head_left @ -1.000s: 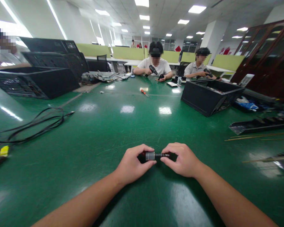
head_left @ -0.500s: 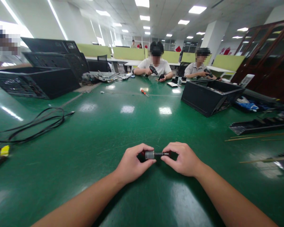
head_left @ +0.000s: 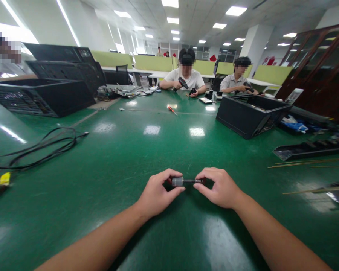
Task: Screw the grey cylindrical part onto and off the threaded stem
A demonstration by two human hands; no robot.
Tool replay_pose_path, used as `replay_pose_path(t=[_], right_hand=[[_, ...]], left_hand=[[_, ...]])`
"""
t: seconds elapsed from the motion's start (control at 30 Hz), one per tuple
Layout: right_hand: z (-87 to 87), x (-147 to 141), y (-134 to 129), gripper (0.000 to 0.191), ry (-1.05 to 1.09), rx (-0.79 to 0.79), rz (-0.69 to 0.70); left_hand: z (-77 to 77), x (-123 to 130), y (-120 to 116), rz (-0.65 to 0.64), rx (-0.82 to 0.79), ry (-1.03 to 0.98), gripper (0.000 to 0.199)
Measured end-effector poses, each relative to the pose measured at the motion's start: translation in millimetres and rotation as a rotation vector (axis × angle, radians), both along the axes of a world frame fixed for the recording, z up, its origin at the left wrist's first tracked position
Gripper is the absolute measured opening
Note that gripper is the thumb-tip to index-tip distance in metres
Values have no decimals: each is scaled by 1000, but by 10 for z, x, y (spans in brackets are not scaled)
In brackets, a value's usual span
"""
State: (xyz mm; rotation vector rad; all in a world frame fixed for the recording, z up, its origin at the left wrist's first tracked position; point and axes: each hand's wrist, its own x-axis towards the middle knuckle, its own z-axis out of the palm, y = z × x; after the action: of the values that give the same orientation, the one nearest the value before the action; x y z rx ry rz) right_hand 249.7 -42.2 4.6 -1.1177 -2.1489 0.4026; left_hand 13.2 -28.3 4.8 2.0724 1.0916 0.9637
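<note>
Left hand and right hand have moved slightly apart since the earlier frame, exposing a longer section of the dark shaft between them. Left-hand grip: thumb and fingers are closed around the grey cylinder, with a dark part partly hidden behind it, toward the palm. Right-hand grip: thumb and fingertips pinch the right end of the shaft. Shaft and cylinder lie in line, roughly horizontal, at the near centre of the green table; whether they contact its surface cannot be told. An orange-red screwdriver lies on the table well beyond the hands. Black cables lie looped at the left. A black case stands at the right, beyond a black channel and thin rods. Across the table, a co-worker in a white shirt holds a dark power tool above a small black part.
</note>
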Motion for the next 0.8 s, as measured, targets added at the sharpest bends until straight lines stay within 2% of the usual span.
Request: replay_pose_path(t=[0.8], right_hand=[[23,59,2,5,-6,2,7]], left_hand=[[-3,-6,4,14,-9,-2,26]])
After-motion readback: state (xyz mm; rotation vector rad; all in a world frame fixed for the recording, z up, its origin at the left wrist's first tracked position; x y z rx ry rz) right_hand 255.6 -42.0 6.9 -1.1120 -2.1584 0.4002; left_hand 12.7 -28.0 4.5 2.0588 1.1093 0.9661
